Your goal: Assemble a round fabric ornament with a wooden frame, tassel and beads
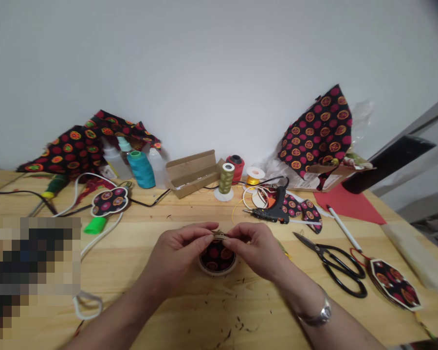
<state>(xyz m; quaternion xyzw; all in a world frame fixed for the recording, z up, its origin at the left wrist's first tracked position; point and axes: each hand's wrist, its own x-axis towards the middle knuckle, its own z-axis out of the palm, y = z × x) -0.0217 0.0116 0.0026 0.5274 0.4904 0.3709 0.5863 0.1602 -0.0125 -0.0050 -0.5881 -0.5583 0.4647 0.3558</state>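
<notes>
A round fabric-covered piece (pixel 217 256) with a pale rim is at the front middle of the table, its black cloth patterned with red and orange discs. My left hand (pixel 182 248) pinches its top edge between thumb and fingers. From the other side, my right hand (pixel 253 245) grips the same edge, its fingertips close to the left ones. A small tan bit at the top edge shows between my fingertips; its details are too small to make out. Black-handled scissors (pixel 336 265) lie to the right of my right hand, with the blades partly apart.
Behind my hands are a glue gun (pixel 270 213), an olive thread spool (pixel 226 180) and an open cardboard box (pixel 193 172). A turquoise thread cone (pixel 141 170) stands left among bottles. An octagonal fabric piece (pixel 396 285) and white pen (pixel 345 228) lie right. A white cord (pixel 102 236) runs left.
</notes>
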